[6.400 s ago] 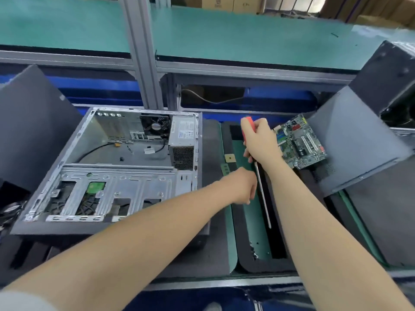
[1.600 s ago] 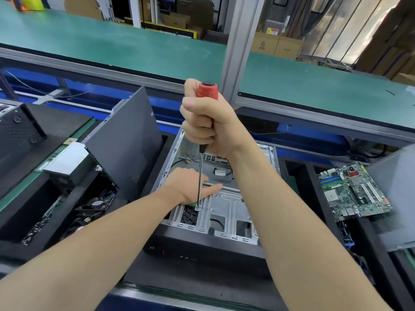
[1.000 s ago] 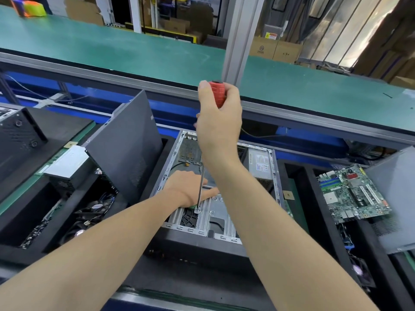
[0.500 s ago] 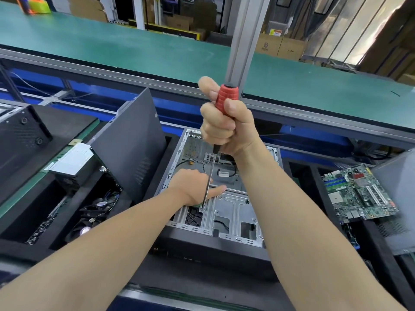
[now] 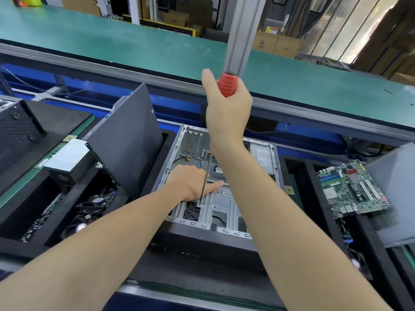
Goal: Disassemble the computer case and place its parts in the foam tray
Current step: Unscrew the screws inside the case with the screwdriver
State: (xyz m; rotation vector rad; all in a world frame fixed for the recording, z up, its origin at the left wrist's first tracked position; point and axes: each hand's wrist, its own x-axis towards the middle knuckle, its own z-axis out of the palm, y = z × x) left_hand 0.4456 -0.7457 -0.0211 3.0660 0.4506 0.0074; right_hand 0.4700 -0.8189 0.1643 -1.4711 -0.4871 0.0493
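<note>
Inside, the open computer case (image 5: 226, 198) shows bare silver metal.

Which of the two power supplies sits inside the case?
The right power supply, enclosed by the case; the left power supply lies outside, on a foam tray.

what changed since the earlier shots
Both hands moved left from the foam tray to the computer case. The right hand still grips the screwdriver, twisting it with its tip on a screw; the left hand steadies the shaft. The circuit board stayed put.
</note>
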